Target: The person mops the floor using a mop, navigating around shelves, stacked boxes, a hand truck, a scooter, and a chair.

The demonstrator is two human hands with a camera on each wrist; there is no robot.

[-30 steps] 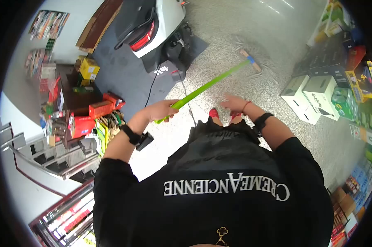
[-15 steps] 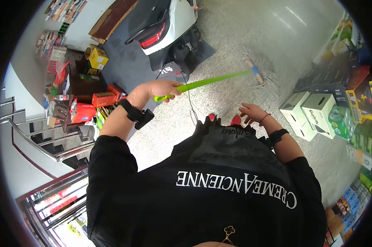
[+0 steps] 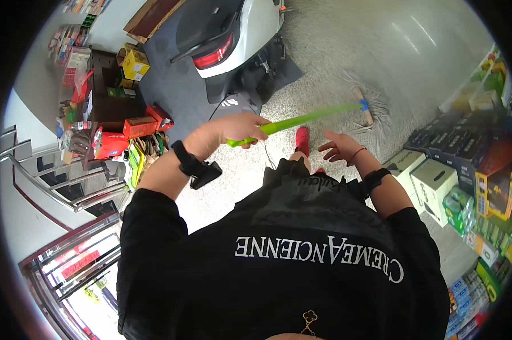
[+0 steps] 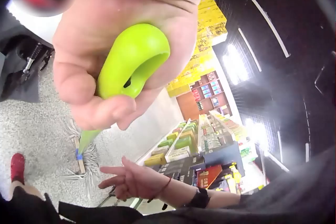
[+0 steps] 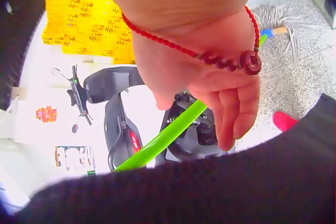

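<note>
My left hand (image 3: 239, 129) grips the end of a bright green mop handle (image 3: 301, 118). In the left wrist view the fingers curl round the handle's looped tip (image 4: 134, 58). The handle slants away to a mop head (image 3: 375, 107) with grey strands, a wooden bar and a blue joint, lying on the speckled floor. Off to the right of the handle, my right hand (image 3: 342, 148) hangs with loose fingers and holds nothing. A red beaded bracelet (image 5: 226, 62) circles that wrist.
A white scooter (image 3: 239, 42) stands on a dark mat (image 3: 171, 85) ahead. Boxes (image 3: 434, 181) and stocked shelves line the right side. On the left are a dark table (image 3: 106, 110) with red boxes and a metal stair railing (image 3: 69, 207). A red shoe (image 3: 302, 140) is on the floor.
The mop head has shifted rightward and slightly down in view, with the left hand still gripping the handle. A red-shod foot has come forward. The right hand stays empty.
</note>
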